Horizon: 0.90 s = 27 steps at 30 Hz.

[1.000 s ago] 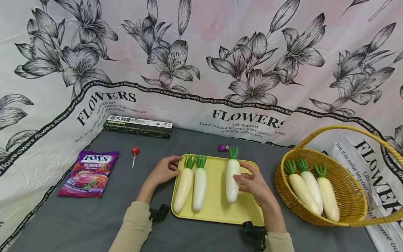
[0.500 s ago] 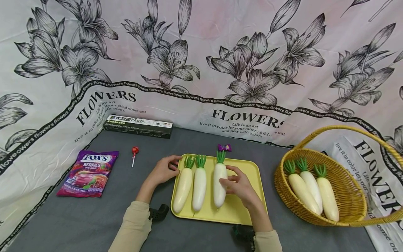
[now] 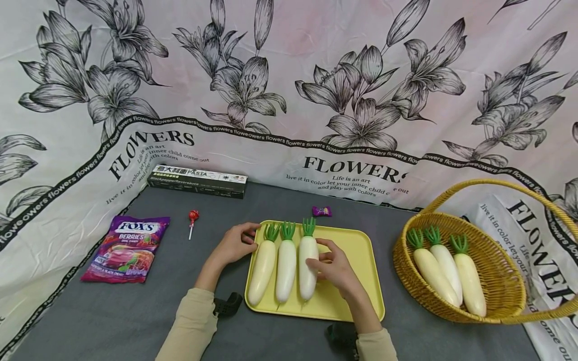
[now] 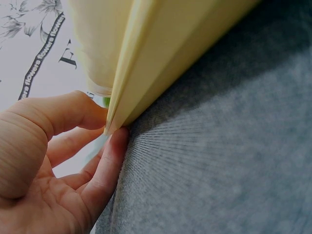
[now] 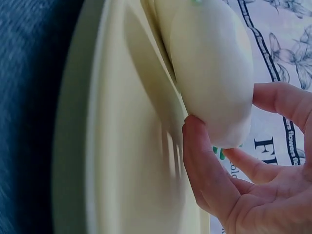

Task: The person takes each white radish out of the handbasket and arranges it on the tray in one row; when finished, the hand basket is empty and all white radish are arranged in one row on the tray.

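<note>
A yellow tray [image 3: 349, 250] lies in the middle of the head view with three white radishes side by side. My left hand [image 3: 235, 243] holds the tray's left rim; the left wrist view shows the thumb at the top edge and a finger against the outer wall. My right hand [image 3: 334, 265] grips the rightmost radish [image 3: 308, 276], thumb on top and fingers along its right side. That radish [image 5: 214, 73] fills the top of the right wrist view. Left of it, the middle radish [image 3: 286, 271] and the creamier left radish [image 3: 263, 271] lie on the tray, green tops away from me.
At the right stands a wicker basket [image 3: 501, 271] with three more radishes and a tall handle. A purple candy bag [image 3: 128, 250], a red lollipop [image 3: 193, 215] and a pasta box [image 3: 197, 181] lie to the left. Behind the tray is a small wrapped candy [image 3: 321, 211].
My right hand has moved left over the tray with the radish, bringing it close beside the middle one. The left hand has stayed at the tray's rim.
</note>
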{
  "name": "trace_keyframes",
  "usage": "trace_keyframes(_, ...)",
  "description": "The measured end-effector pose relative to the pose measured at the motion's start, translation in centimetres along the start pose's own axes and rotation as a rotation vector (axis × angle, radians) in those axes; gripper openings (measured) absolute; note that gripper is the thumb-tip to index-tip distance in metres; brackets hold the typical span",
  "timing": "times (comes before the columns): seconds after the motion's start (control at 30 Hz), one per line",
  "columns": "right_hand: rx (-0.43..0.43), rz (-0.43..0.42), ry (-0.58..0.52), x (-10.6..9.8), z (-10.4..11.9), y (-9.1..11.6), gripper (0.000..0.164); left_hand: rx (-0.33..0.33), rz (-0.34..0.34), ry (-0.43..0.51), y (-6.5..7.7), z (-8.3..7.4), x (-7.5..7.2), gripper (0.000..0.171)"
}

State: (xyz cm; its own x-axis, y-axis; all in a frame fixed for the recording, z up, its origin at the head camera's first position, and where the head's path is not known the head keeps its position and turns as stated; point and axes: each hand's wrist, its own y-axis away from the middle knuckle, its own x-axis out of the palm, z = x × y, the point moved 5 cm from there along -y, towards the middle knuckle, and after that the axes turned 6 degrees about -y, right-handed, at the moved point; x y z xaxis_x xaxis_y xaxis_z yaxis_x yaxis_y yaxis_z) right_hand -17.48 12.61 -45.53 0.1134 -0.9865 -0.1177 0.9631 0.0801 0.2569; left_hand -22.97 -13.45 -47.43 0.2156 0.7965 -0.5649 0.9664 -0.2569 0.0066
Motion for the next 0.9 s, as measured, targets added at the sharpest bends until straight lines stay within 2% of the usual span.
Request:
trace_keyframes(0.43,0.001,0.014,0.064,1.1,-0.2,0.0,0.059,-0.02,0.016,0.002,0.0,0.1,0.2,0.053)
trace_keyframes(0.7,0.002,0.032,0.023,1.3,-0.3,0.0,0.055,0.003,0.017,0.01,-0.1,0.2,0.1,0.053)
trace_keyframes(0.9,-0.009,0.051,0.037,1.2,0.0,0.1,0.054,0.0,0.015,0.008,-0.1,0.2,0.0,0.052)
